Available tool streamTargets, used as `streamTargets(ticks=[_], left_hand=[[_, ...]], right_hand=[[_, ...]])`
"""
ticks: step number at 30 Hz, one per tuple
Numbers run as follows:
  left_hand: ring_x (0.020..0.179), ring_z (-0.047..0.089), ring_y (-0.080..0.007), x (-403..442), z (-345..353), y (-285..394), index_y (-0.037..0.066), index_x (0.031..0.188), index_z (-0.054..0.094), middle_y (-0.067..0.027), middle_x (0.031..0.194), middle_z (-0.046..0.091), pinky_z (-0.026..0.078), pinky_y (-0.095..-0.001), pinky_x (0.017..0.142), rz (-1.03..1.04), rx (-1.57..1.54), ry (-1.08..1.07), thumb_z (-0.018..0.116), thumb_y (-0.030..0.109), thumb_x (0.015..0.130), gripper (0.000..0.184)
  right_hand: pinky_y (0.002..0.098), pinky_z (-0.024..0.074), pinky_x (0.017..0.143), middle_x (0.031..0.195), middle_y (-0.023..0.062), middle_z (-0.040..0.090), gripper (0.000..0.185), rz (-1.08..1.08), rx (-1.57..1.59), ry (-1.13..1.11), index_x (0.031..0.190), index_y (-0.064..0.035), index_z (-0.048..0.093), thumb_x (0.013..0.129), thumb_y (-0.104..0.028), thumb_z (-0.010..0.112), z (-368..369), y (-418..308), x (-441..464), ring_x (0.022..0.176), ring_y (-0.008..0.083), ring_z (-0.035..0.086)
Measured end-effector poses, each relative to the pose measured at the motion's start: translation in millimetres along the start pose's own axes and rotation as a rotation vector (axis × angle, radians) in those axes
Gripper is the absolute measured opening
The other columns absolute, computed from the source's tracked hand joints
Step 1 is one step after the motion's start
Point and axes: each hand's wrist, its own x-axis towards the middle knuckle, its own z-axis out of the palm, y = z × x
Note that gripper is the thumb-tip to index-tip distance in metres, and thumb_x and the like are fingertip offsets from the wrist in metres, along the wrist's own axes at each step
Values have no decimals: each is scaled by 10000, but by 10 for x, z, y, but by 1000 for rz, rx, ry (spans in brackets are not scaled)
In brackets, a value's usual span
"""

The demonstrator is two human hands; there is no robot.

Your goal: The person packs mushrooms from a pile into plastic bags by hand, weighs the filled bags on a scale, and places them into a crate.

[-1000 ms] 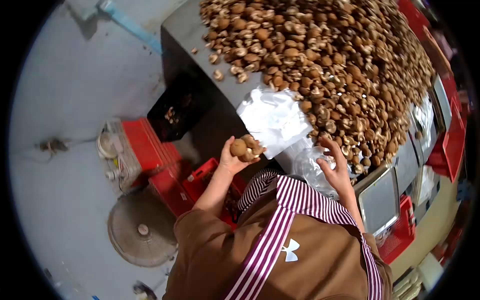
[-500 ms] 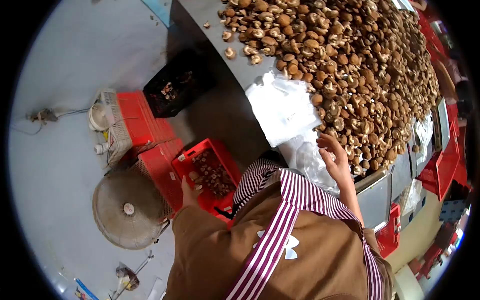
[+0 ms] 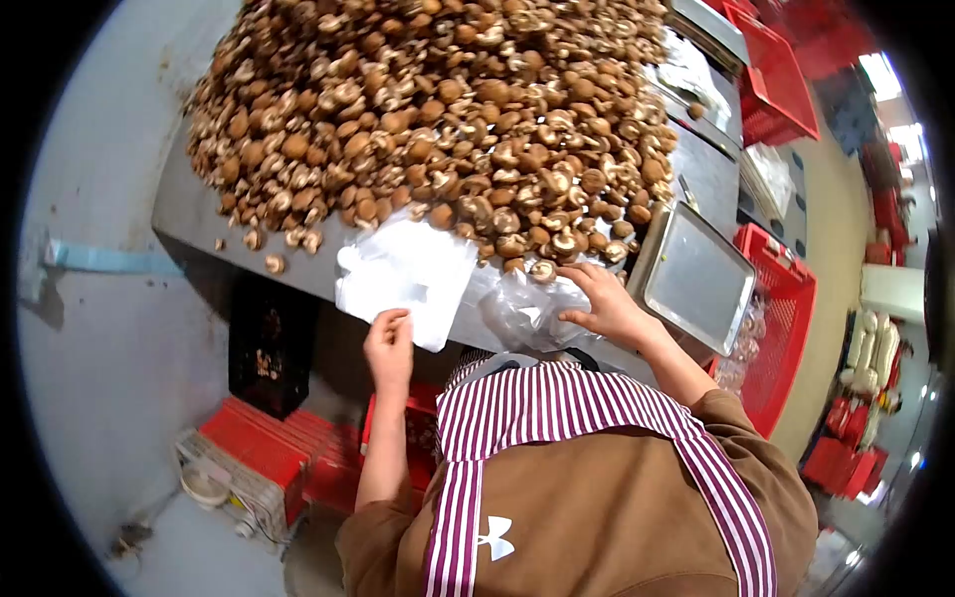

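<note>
A big heap of brown shiitake mushrooms (image 3: 428, 129) covers much of the grey metal table (image 3: 204, 214). At its near edge lies a stack of white plastic bags (image 3: 413, 274). My left hand (image 3: 389, 346) is over the stack's lower left edge, fingers curled together; whether they pinch a bag is hidden. Just right of the stack, a crumpled clear plastic bag (image 3: 522, 308) holds something I cannot make out. My right hand (image 3: 609, 306) reaches over that bag's right side, thumb and fingers apart, its fingertips close to a single mushroom (image 3: 543, 271).
A metal tray (image 3: 699, 277) is on the table's right, beside a red crate (image 3: 771, 338) holding bagged items. Below the table at left stand a black crate (image 3: 264, 348) and red crates (image 3: 254, 438). Another red crate (image 3: 776, 85) is at the upper right.
My view has turned toward the table. My left hand has moved from the red crate of mushroom pieces below up to the white bags. My right hand stays open by the clear bag.
</note>
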Motion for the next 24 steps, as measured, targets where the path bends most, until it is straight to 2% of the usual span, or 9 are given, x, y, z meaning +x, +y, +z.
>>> streamTargets(ticks=[1, 3, 5, 7, 10, 13, 17, 20, 24], left_hand=[[744, 568, -68, 43, 184, 181, 11, 1030, 668, -10, 845, 634, 467, -224, 665, -33, 22, -132, 653, 32, 886, 146], [811, 622, -176, 123, 639, 492, 11, 1055, 662, -72, 959, 626, 512, -286, 719, 283, 165, -349, 680, 38, 839, 219], [1133, 574, -278, 111, 1069, 717, 76, 1253, 613, -114, 1208, 588, 481, -395, 966, 418, 363, -583, 765, 240, 817, 490], [1290, 470, -301, 51, 1502, 670, 103, 1394, 493, -135, 1397, 501, 387, -494, 1064, 645, 702, -705, 810, 386, 766, 759], [1246, 504, -285, 61, 1797, 490, 99, 1357, 526, -120, 1327, 561, 401, -478, 1044, 780, 725, -736, 782, 317, 800, 651], [1148, 546, -286, 192, 1813, 333, 81, 1228, 605, -108, 1157, 627, 413, -443, 996, 653, 890, -837, 724, 153, 797, 453], [1008, 556, -299, 78, 1420, 542, 60, 1043, 647, -97, 981, 612, 408, -426, 908, 633, 695, -675, 654, 11, 723, 323], [966, 560, -308, 33, 1265, 578, 59, 1000, 642, -103, 956, 598, 418, -419, 858, 653, 713, -571, 645, -3, 707, 300], [970, 575, -327, 171, 1095, 143, 58, 1007, 638, -110, 970, 613, 445, -430, 854, 538, 811, -470, 632, -16, 717, 299]], right_hand=[[463, 380, 1039, 1328, 165, 517, 719, 33, -76, 27, 1386, -78, 478, 785, -319, 791, 20, -6, -71, 1245, 364, 477], [443, 373, 1043, 1290, 152, 535, 701, 86, -175, 106, 1377, -81, 490, 774, -277, 788, 168, 64, -147, 1227, 343, 490], [435, 392, 994, 1175, 140, 582, 515, 107, -206, 164, 1249, -71, 587, 774, -182, 748, 385, 213, -159, 1150, 327, 525], [411, 414, 894, 976, 113, 631, 167, 116, -169, 234, 939, -64, 655, 775, -81, 682, 555, 307, -143, 967, 297, 596], [422, 449, 840, 918, 118, 624, 136, 84, 13, 317, 912, -53, 651, 781, -78, 676, 606, 263, -172, 887, 320, 618], [442, 481, 774, 933, 130, 612, 169, 96, 200, 335, 958, -52, 643, 791, -65, 667, 446, 153, -282, 863, 338, 625], [446, 510, 759, 981, 138, 603, 232, 257, 35, 289, 1041, -57, 619, 812, -24, 630, 471, 260, -462, 898, 336, 629], [457, 506, 765, 938, 148, 613, 219, 365, 111, 563, 1037, -42, 614, 819, -21, 612, 453, 379, -468, 868, 360, 630], [316, 498, 752, 855, 76, 654, 167, 462, 817, 547, 976, -25, 621, 908, -171, 666, 322, 277, -508, 783, 207, 625]])
